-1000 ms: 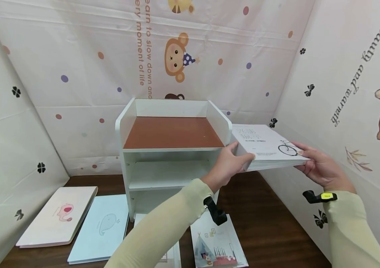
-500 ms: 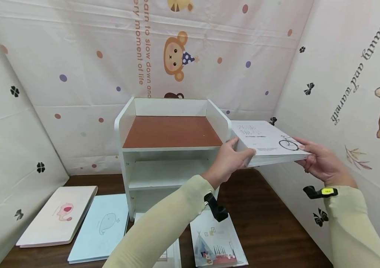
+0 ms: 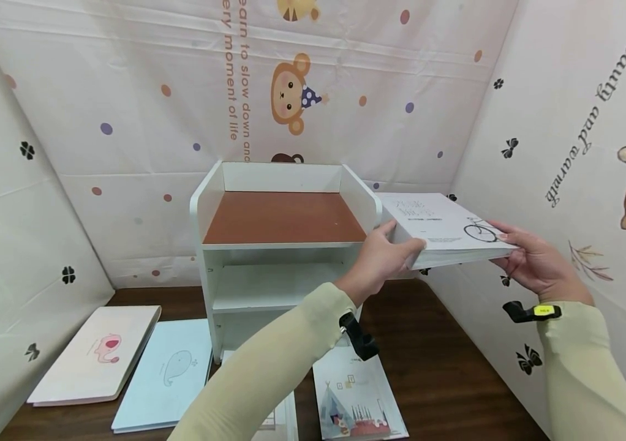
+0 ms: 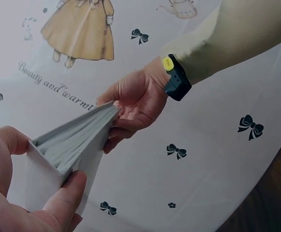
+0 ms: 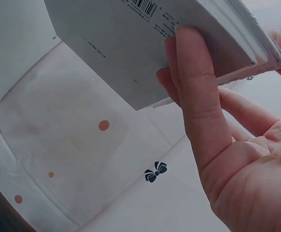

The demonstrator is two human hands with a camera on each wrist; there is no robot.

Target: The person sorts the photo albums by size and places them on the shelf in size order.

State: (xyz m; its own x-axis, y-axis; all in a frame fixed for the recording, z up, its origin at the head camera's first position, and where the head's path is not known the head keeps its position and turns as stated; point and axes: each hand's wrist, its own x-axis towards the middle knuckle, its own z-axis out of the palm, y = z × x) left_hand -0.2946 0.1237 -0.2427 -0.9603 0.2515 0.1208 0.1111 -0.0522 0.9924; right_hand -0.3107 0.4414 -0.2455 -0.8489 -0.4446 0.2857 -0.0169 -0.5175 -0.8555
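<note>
A thick white book [image 3: 437,220] with a bicycle drawn on its cover is held level in the air, just right of the shelf's upper side panel. My left hand [image 3: 375,260] grips its spine end, thumb at the near corner. On the opposite edge my right hand [image 3: 538,262] pinches it, thumb on the cover and fingers beneath. Seen from the left wrist, the book's page edges [image 4: 82,135] fan slightly between both hands. The right wrist view shows the barcoded back cover [image 5: 116,53] lying against the fingers [image 5: 196,77].
A white shelf unit [image 3: 285,307] with a brown top board [image 3: 285,217] stands at centre. On the dark table [image 3: 434,367] lie a pink notebook [image 3: 98,361], a light blue notebook [image 3: 166,373] and a booklet with a tent picture [image 3: 357,398]. Printed cloth walls [image 3: 142,79] close in around.
Both hands have raised the book a little and shifted it slightly to the right. Their hold on it looks the same, and the shelf and notebooks have stayed put.
</note>
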